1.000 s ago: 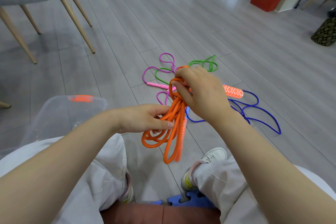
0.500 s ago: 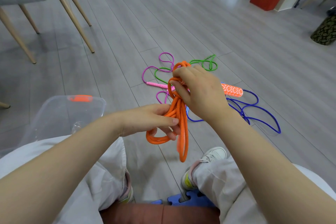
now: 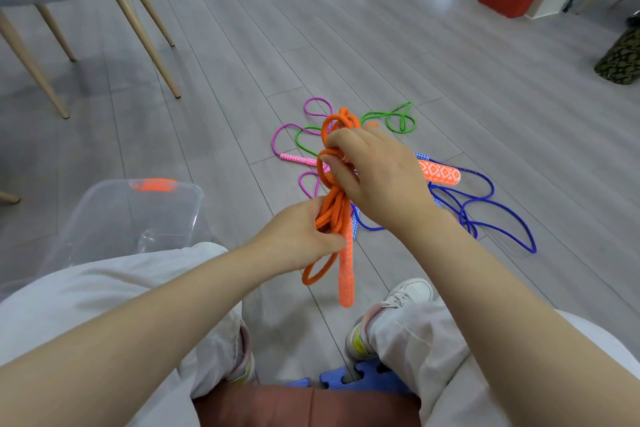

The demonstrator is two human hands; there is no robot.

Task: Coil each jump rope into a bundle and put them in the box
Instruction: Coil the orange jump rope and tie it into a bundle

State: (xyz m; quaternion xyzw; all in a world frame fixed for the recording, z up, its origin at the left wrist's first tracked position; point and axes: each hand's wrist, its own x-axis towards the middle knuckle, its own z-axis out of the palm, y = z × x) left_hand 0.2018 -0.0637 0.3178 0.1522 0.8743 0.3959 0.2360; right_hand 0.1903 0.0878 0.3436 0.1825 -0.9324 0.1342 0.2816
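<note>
Clear plastic, thin and a little shiny, makes the storage box (image 3: 104, 218) with an orange latch; it stands on the grey wooden floor (image 3: 346, 45), left of the orange braided jump rope (image 3: 334, 211) and near the person's left knee. The left hand (image 3: 298, 236) grips the middle of this rope, fingers curled round the gathered strands, while one patterned orange handle (image 3: 346, 274) and a loop hang below it. The right hand (image 3: 374, 177), just above and to the right, pinches the upper loops where a turn goes round the bundle. I judge the rope light, soft and floppy, so loops may slip out; the waist of the bundle is the best place to hold. Behind the orange rope, the pink thin rope (image 3: 287, 139) and green thin rope (image 3: 398, 118) lie loose on the floor. To its right lies the blue thin rope (image 3: 502, 218), also uncoiled.
</note>
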